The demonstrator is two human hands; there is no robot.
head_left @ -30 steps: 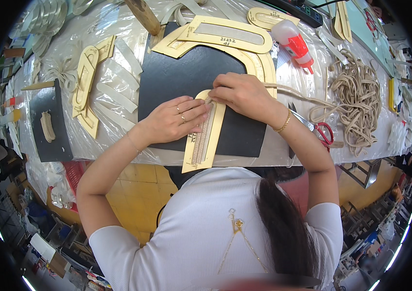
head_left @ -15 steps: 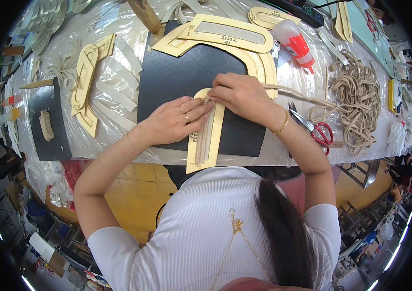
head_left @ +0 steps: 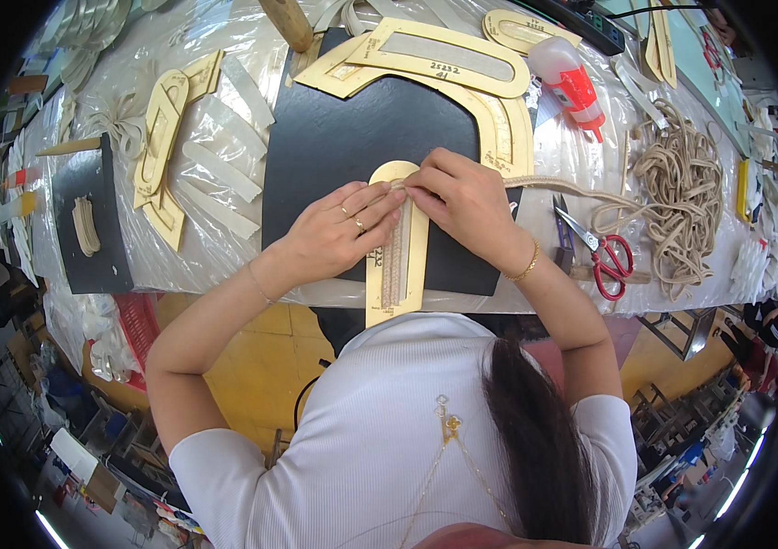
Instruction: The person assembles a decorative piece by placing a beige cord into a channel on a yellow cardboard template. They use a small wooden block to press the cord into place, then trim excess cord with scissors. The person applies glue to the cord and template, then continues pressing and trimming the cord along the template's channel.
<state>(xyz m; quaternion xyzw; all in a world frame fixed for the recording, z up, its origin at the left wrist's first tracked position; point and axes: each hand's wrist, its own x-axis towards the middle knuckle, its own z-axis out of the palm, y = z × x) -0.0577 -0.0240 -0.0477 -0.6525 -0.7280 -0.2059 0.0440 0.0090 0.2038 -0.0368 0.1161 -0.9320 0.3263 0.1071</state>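
Note:
A pale yellow template (head_left: 414,265) with a long rounded slot lies on a black board (head_left: 338,137), its lower end reaching past the table edge near my chest. Beige braided cord (head_left: 394,261) runs in rows along the slot. My left hand (head_left: 334,233) rests over the template with fingers stretched out flat, pressing on the cord near the slot's upper end. Right beside those fingertips, my right hand (head_left: 464,203) pinches the cord between thumb and fingers. From there the cord's free length (head_left: 558,186) trails off to the right; the pinched spot is partly hidden.
Red-handled scissors (head_left: 604,256) lie right of the board, before a tangled cord heap (head_left: 677,201). A red-and-clear squeeze bottle (head_left: 570,87) lies beyond. More yellow templates (head_left: 444,57) cover the board's far side. At left stand a smaller black board (head_left: 96,247) and pale strips (head_left: 219,169).
The template and both hands sit slightly further right in the picture, as does much of the table. My right hand is a little lower, its fingers still at the cord.

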